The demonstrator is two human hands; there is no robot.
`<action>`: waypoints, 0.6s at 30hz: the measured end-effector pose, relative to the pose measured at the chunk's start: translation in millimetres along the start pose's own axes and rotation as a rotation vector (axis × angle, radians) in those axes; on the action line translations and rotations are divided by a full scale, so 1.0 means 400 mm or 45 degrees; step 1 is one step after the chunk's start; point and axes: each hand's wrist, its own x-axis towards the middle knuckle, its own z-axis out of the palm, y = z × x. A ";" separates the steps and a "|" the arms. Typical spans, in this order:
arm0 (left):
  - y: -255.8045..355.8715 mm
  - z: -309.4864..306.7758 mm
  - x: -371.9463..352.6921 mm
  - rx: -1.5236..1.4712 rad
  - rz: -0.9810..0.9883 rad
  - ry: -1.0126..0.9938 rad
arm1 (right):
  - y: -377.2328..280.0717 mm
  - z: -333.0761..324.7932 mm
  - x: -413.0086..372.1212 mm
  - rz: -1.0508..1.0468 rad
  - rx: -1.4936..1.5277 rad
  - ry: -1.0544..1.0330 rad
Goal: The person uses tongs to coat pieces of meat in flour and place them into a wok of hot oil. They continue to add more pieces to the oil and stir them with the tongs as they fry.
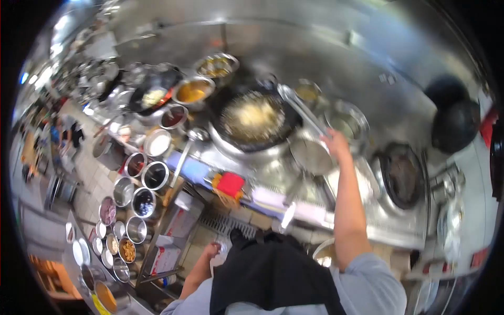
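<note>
Nearest, below the black apron's (pixel 273 275) top end, the left hand (pixel 211 250) is seen low at about 11 o'clock from the lap, with its fingers partly curled; whether a thing is held in it cannot be told. Farther out, the right hand (pixel 337 143) is stretched over the steel worktop (pixel 388 228), and its fingers are closed around the end of a long metal tool (pixel 307 112). The tool is tilted by its long side from the right hand toward 10 or 11 o'clock, and its far end is held by the rim of the big black wok (pixel 292 122). The wok is set at between 9 and 10 o'clock from the right hand, which is nearer to it than the left; from the left hand it is found near 12 or 1 o'clock. In the wok, pale food (pixel 252 112) is ringed by bubbles, but its shape is blurred. Just below the right hand, a round flat pan (pixel 311 156) is seen. Past the wok, yellow stuff is held in a bowl (pixel 194 92) at its 10 o'clock side.
</note>
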 end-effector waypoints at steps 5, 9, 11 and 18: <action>0.084 0.043 -0.101 0.111 -0.011 -0.074 | 0.061 -0.356 -0.245 0.210 -0.518 -0.036; 0.112 0.037 -0.011 0.376 0.071 -0.271 | 0.092 -0.539 -0.349 0.374 -0.907 -0.225; 0.096 0.021 0.127 0.500 0.228 -0.282 | 0.122 -0.564 -0.386 0.271 -1.143 -0.357; 0.381 0.073 0.104 0.212 0.377 -0.101 | 0.258 -0.408 -0.465 0.116 -1.288 -0.475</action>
